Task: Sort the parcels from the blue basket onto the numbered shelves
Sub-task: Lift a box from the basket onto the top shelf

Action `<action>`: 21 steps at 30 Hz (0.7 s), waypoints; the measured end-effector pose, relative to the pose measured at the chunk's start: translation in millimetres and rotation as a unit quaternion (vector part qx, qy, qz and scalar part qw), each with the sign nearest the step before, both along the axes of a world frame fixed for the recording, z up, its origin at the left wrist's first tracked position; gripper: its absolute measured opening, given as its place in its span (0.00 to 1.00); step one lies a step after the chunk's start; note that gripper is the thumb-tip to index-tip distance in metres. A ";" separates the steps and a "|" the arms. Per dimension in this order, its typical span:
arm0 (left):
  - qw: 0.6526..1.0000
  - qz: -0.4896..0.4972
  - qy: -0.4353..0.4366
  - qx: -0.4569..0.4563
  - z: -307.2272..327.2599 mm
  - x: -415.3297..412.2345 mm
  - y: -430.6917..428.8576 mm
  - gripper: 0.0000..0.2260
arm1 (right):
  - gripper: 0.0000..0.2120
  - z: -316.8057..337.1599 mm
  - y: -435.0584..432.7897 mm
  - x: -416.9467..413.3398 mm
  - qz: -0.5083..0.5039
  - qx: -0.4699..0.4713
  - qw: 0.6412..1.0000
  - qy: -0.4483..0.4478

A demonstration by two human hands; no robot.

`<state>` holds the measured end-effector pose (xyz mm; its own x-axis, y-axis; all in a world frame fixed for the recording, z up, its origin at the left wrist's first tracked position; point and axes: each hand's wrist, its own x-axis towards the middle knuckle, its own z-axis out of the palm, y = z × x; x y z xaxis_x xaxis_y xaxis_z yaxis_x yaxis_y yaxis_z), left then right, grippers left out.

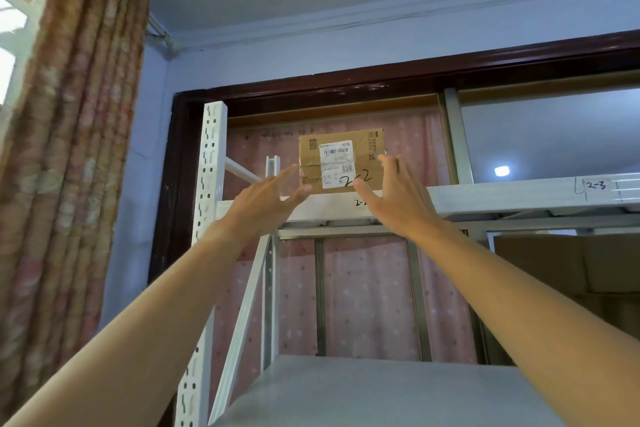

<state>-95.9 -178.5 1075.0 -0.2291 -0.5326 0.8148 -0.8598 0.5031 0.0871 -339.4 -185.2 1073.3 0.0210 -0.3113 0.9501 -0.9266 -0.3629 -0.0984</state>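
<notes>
I see a cardboard parcel [341, 161] sitting upright on the upper white shelf [485, 198], near its left end, white shipping label facing me with "2-2" handwritten in black across the label's lower right. Both my arms reach up toward it. Left hand [266, 199] is open, fingers spread and extended, thumb tip at the parcel's lower left corner; I can't tell if it's actually touching. Right hand [394, 194] is also open, fingers loosely spread, fingertips up by the parcel's right edge, thumb overlapping the bottom right of the label; contact unclear too. Neither hand is closed around anything. Shelf front edge has a handwritten tag partly hidden behind the right hand, and another tag reading "2-3" [596, 186] further right. Lower grey shelf [381, 392] is below my arms. Brown boxes [568, 267] sit at right under the upper shelf. Pink curtain [367, 295] hangs behind the rack, patterned brown curtain [69, 149] at left.
</notes>
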 end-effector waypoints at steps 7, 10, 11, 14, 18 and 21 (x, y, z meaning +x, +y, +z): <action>0.996 0.036 -0.029 0.075 -91.4 36.1 16.9 0.27 | 0.33 -82.2 45.5 36.7 0.016 0.085 0.995 0.046; 0.990 0.033 -0.042 0.132 -155.6 50.6 27.8 0.27 | 0.36 -148.3 57.4 51.0 0.047 0.163 0.985 0.012; 0.987 0.031 -0.042 0.153 -177.6 54.3 33.7 0.26 | 0.36 -173.7 61.7 56.0 0.053 0.191 0.980 -0.001; 0.976 0.021 -0.035 0.212 -245.7 66.1 53.4 0.25 | 0.36 -255.5 79.7 69.4 0.046 0.279 0.959 0.007; 0.957 0.016 -0.050 0.284 -342.3 81.9 83.1 0.22 | 0.35 -359.5 107.3 89.0 0.044 0.369 0.928 0.024; 0.942 0.032 -0.040 0.332 -410.5 93.7 97.9 0.22 | 0.35 -430.9 125.4 99.3 0.030 0.423 0.905 0.037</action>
<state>-2.3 -80.6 664.6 -0.2261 -0.9336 0.2780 -0.9038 0.3075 0.2975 -240.2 -59.9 642.4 0.1158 -0.9230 0.3669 -0.9229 -0.2366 -0.3039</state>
